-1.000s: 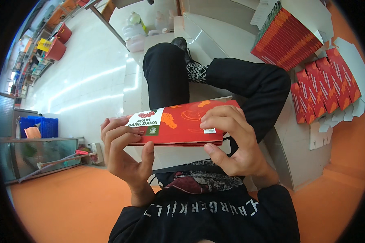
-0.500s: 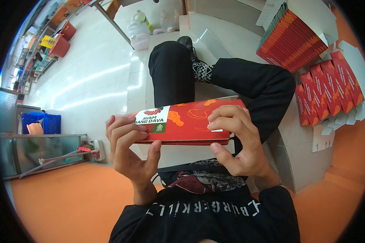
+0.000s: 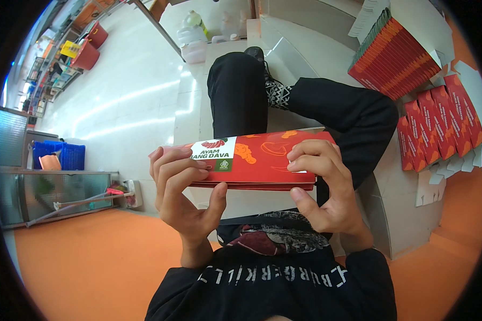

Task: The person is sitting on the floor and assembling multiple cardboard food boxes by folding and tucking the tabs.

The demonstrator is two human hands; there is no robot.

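Note:
A flat red cardboard box (image 3: 257, 160) with a white label panel and orange drawings is held level in front of my chest. My left hand (image 3: 185, 195) grips its left end, fingers over the top and thumb under the lower edge. My right hand (image 3: 324, 187) grips the right end the same way, fingers curled over the front face. Below the box my crossed legs in black trousers (image 3: 284, 101) stretch away from me.
A stack of red flattened boxes (image 3: 399, 59) leans at upper right, with a row of more red boxes (image 3: 439, 125) beside it on a white surface. Plastic bottles (image 3: 195, 37) stand far ahead. A blue crate (image 3: 64, 155) and glass cabinet sit at left on the orange floor.
Both hands keep the same grip on the red box. The box sits slightly lower in the picture and the view has tilted a little.

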